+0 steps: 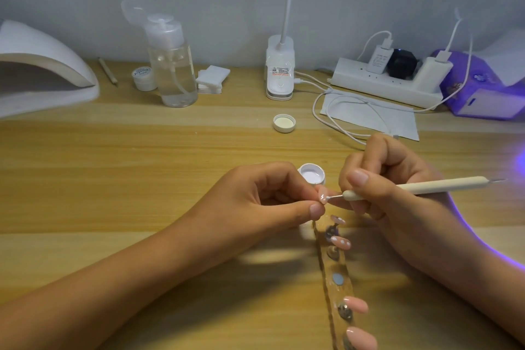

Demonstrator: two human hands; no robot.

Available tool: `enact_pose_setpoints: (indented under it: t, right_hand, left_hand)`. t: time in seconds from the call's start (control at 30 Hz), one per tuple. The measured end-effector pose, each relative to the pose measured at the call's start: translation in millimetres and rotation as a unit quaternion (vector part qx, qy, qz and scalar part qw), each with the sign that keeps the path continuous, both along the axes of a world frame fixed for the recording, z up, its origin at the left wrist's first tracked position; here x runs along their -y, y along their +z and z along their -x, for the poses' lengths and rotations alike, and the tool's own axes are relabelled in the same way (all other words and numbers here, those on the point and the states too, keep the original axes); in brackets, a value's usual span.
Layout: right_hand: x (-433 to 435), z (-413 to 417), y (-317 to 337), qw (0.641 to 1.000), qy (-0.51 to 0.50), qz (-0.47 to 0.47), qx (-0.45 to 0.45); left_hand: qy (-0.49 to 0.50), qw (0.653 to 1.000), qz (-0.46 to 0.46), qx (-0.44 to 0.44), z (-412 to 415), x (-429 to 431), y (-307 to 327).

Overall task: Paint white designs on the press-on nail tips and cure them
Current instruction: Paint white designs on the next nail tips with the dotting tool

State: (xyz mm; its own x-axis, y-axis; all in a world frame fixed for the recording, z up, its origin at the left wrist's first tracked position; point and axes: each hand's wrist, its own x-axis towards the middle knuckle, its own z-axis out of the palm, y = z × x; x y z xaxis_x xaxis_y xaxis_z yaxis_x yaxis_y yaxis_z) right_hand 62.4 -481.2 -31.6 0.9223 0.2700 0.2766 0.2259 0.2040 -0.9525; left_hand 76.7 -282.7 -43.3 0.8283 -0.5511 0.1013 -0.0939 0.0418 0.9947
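Nail tip: we are pinching one pink nail tip [323, 196] between the thumb and forefinger of the left hand [270, 199], holding it just in front of the open pot, with a white zigzag already showing on it.
Left grip: we are closing narrowly on the tip's edges, with the other fingers curled in.
Tool: we are holding the dotting tool [412, 187] pen-fashion in the right hand [383, 179], fingers wrapped round the shaft near its working end, whose fine point is meeting the nail's face.
Axes: the nail's long axis is running roughly near-to-far with its painted face turned up; which end is the free edge we cannot tell. The tool is lying almost level, pointing to our left.
Doing it well: we are judging that light touches, braced hands and little gel will keep the lines crisp.
Pot: the white gel pot [312, 174] is sitting open just behind the fingers.
Holder: the strip [336, 278] is running toward us with other pink tips, one dotted [341, 242].
Lamps: a white curing lamp [42, 71] is waiting far left; a purple one [483, 94] is glowing far right.
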Motion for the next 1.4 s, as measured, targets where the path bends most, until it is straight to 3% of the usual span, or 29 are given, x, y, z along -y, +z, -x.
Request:
enact_pose_setpoints:
  t: [0.37,0.63,1.4]
  right_hand:
    - [-0.1,-0.4,1.2,0.998,0.024,-0.055,-0.026]
    - [-0.4,-0.2,1.5,1.0,0.007,-0.014,-0.014]
    - [-2.5,-1.5,1.3,1.0,0.016,-0.008,-0.012]
  left_hand:
    - [0.011,1.0,-0.002,-0.018,1.9,0.0,5.0]
    - [0.012,1.0,0.007,-0.019,3.7,2.0,8.7]
    - [0.013,1.0,-0.004,-0.008,2.4,1.9,8.0]
